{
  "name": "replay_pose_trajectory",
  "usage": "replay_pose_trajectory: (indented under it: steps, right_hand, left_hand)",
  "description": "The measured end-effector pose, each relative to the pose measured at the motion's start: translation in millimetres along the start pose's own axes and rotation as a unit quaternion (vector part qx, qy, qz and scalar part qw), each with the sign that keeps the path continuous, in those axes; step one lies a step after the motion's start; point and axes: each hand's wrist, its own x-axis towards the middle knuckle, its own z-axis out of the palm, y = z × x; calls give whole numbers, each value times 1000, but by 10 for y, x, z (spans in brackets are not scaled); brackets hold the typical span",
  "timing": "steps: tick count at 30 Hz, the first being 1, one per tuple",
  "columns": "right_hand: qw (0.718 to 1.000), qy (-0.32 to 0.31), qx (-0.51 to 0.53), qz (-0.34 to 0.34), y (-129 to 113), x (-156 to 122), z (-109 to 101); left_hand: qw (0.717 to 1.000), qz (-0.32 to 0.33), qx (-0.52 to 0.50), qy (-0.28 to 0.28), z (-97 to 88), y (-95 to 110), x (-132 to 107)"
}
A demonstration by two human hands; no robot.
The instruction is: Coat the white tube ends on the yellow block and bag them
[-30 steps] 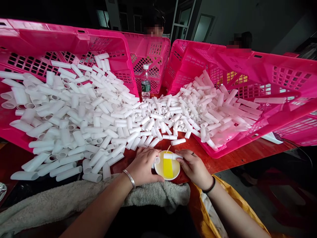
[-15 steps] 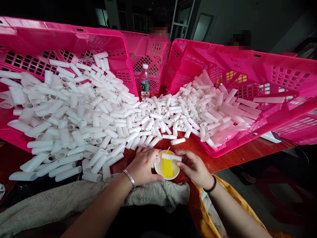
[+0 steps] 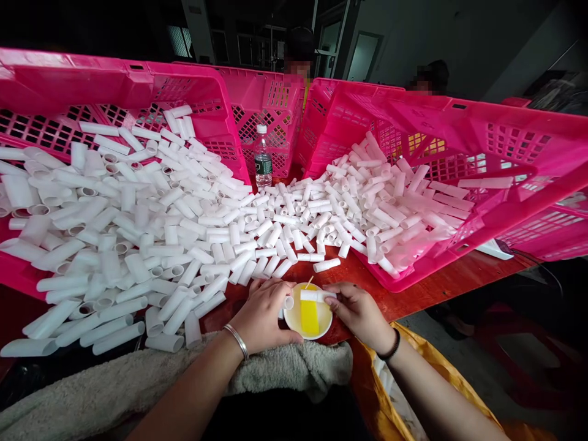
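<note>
Between my hands a small white bowl (image 3: 325, 327) rests at the table's front edge, with a yellow block (image 3: 309, 317) and a thin stick (image 3: 309, 282) in it. My right hand (image 3: 357, 311) pinches the right end of a white plastic tube (image 3: 313, 296), which lies level over the bowl. My left hand (image 3: 264, 313) curls at the bowl's left side, around a second white tube (image 3: 288, 303) whose open end points toward me. Most of that tube is hidden by the fingers. A big heap of white tubes (image 3: 184, 214) spreads beyond both hands.
Pink crates (image 3: 220, 116) lie tipped at left and right (image 3: 413, 278), tubes spilling from them onto the red table (image 3: 353, 275). A water bottle (image 3: 263, 160) stands between them. A grey towel (image 3: 294, 367) and a yellow bag (image 3: 427, 349) are near me. Two people sit beyond the crates.
The view has shifted slightly, so the crates and heap sit a little lower and further left. Both hands keep their tubes; the right one's tube stays over the bowl.
</note>
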Motion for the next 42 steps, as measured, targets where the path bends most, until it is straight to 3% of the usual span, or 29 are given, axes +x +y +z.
replay_pose_trajectory:
  steps: [3,8,13,18,24,29,35,37,40,42]
  right_hand:
    - [997,7,-38,-67,-14,7,-14]
    - [998,-28,54,23,-18,8,-30]
    - [993,-7,-59,-98,-26,8,-57]
    - [999,-18,-24,-30,-40,-18,-63]
    - [989,-7,-107,-105,-40,-49,-93]
    - [994,-16,-100,-44,-11,-109,-104]
    - [961,5,-197,-194,60,-231,-248]
    - [970,47,-165,-175,15,-260,-287]
    - [986,137,-44,-80,-182,-276,-292]
    - [990,134,31,-40,-363,-271,-271]
  left_hand:
    - [1000,0,3,5,5,-5,-2]
    - [1000,4,10,10,24,-28,-11]
    - [1000,1,5,5,25,-26,-9]
    - [1000,1,5,8,22,-22,-6]
    - [1000,1,2,6,9,-12,-6]
    - [1000,0,1,5,19,-10,3]
    - [999,28,28,11,-45,-42,6]
    - [998,43,39,39,-105,-15,-18]
    - [997,49,23,48,-192,108,-62]
    - [996,69,23,46,-235,225,-87]
